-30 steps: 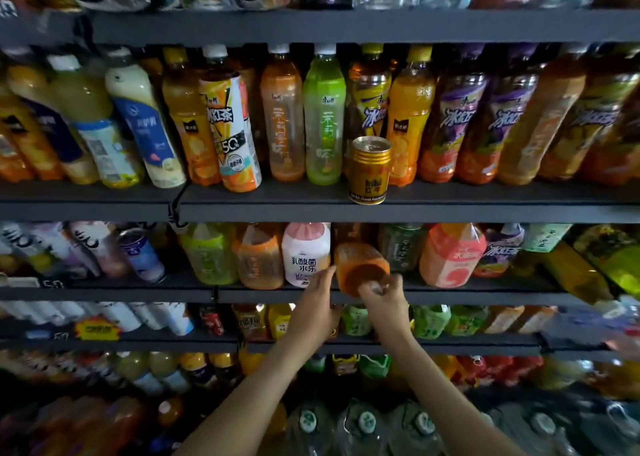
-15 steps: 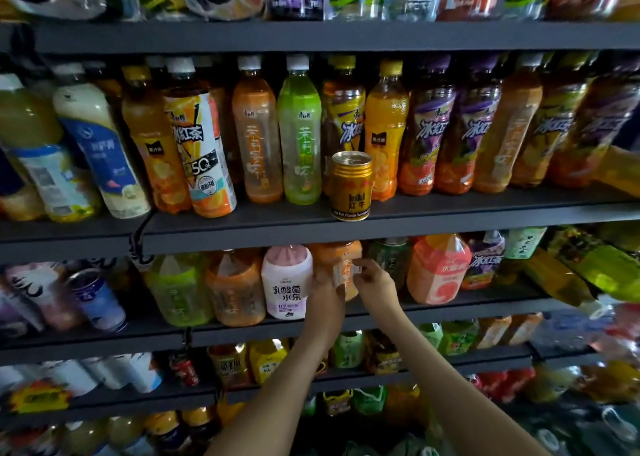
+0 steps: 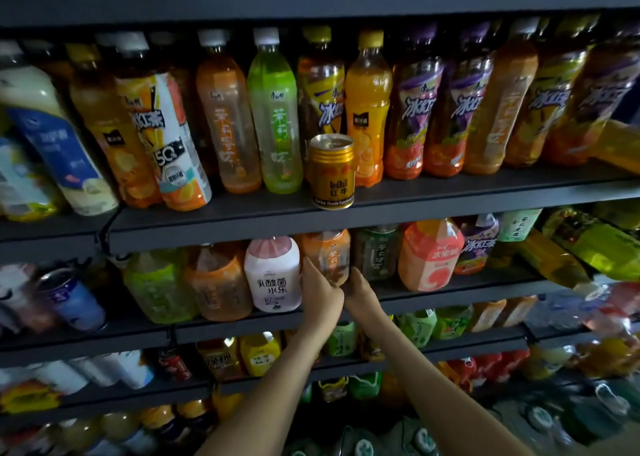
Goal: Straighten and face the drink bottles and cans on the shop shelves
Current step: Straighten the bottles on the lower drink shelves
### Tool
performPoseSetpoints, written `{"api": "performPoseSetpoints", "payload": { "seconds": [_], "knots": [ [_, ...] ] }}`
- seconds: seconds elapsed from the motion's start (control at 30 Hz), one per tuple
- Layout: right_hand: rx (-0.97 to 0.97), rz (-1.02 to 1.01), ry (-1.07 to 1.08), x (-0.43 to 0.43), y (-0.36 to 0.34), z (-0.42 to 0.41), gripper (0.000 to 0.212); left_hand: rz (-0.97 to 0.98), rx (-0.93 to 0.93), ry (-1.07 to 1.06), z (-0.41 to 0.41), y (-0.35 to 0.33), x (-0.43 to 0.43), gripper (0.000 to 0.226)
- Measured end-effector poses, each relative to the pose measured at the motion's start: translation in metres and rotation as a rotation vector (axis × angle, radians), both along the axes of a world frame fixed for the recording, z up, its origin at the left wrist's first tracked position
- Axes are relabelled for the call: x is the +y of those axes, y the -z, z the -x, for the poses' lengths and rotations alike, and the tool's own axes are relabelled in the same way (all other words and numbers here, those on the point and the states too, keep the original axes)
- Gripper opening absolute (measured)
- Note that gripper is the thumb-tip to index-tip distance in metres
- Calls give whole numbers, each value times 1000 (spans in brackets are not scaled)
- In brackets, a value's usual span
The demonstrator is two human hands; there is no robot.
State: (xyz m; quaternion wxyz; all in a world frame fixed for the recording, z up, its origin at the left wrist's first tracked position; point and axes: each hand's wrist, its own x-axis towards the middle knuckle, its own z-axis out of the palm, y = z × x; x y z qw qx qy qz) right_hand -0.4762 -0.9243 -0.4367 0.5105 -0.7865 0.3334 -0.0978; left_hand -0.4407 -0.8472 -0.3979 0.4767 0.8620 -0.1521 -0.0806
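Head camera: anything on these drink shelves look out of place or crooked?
A lone gold can stands at the upper shelf's front edge among tall bottles. On the shelf below, far right, a yellow bottle and a green bottle lie tipped over. The left hand and right hand hold an orange tea bottle.

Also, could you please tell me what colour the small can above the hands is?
The can is gold, seen clearly in the head view.
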Motion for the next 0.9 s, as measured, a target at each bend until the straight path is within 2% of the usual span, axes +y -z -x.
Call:
{"api": "performPoseSetpoints", "payload": {
  "seconds": [0.1,0.2,0.33,0.5,0.8,0.9],
  "knots": [
    [-52,-19,10,4,27,-7,86,63,4,34,10,21,4,63],
    [-121,-35,47,6,51,-17,96,127,-29,20,17,37,4,62],
    [-217,-18,152,7,65,-30,90,200,42,-1,10,50,4,61],
    [-205,-8,192,3,66,-39,82,221,81,-25,-3,64,0,71],
    [-228,6,341,17,61,-42,76,99,60,99,-8,75,11,79],
    [-246,2,370,19,59,-40,74,46,123,128,-12,70,17,76]
  ]
}}
